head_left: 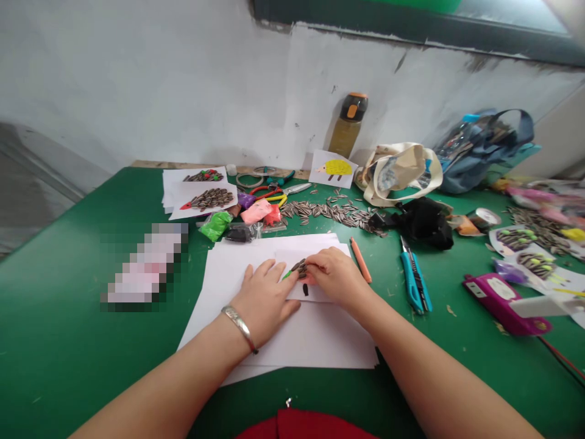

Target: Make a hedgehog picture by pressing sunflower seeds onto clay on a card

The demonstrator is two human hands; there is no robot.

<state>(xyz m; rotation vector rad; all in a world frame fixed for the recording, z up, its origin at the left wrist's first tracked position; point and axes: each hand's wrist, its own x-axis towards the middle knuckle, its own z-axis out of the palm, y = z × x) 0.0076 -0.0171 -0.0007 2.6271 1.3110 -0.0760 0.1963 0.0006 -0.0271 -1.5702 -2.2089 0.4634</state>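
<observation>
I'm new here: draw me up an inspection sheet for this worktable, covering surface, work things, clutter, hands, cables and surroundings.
Surface: green table, small scraps on it.
Job's things: partly hidden seed collage on a white paper stack; loose sunflower seeds beyond.
Clutter: blue utility knife, blade tip apparently exposed; orange stick; black plastic bag; magenta device, purpose unclear.
Hands: left hand spread on the paper; right hand has fingertips at the collage, any held seed hidden.
Cables: thin red and black cables at far right, near the magenta device.
Surroundings: white wall, marked in places; bottle standing before it.
</observation>
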